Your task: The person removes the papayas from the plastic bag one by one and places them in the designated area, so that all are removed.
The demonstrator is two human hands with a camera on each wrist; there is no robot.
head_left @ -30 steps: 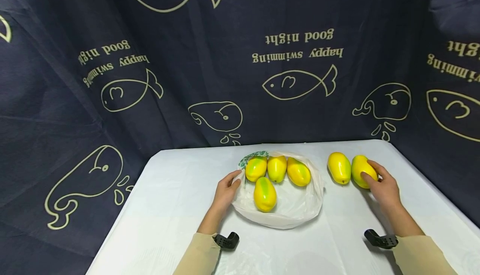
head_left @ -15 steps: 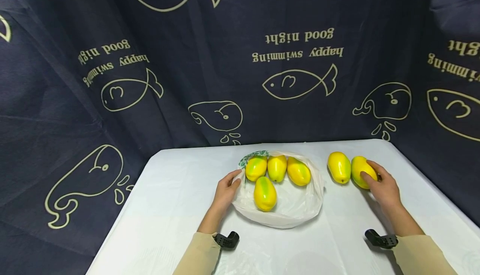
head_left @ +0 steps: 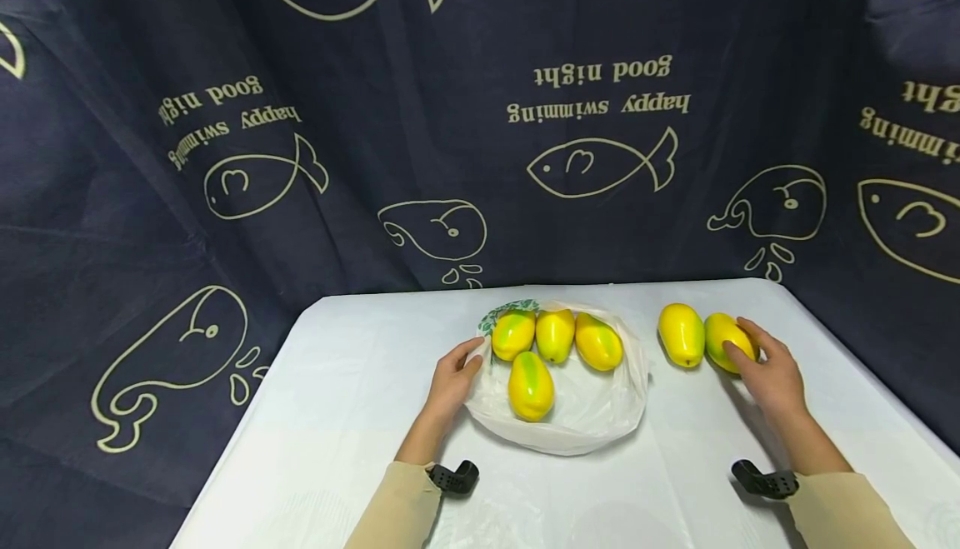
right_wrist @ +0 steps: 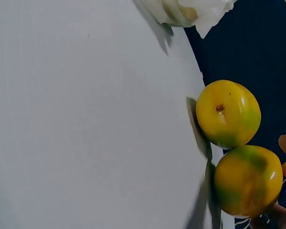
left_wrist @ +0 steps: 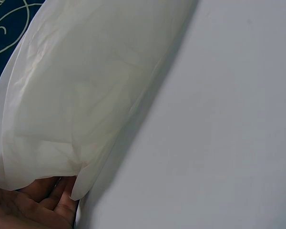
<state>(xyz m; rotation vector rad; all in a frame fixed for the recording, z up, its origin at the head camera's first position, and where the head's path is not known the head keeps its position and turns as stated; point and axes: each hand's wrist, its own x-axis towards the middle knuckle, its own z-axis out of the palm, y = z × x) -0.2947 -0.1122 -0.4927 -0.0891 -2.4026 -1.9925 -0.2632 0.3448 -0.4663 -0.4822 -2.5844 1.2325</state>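
In the head view my left hand holds the left rim of a white plastic bag, which lies spread with its mouth open. The left wrist view has that hand's fingers partly hidden behind the bag's edge. Inside the bag are several yellow-green mangoes, most of them in a row at the back. To the right, my right hand grips a mango from its right side. Another mango lies just left of it, close against it; both show in the right wrist view.
A white cloth-covered table lies under everything. Behind it hangs a dark blue curtain with fish and whale drawings. The bag lies left of the two loose mangoes, with bare tabletop between them.
The head view has shifted very slightly. Both hands keep their places, the left at the bag's rim and the right on the mango.
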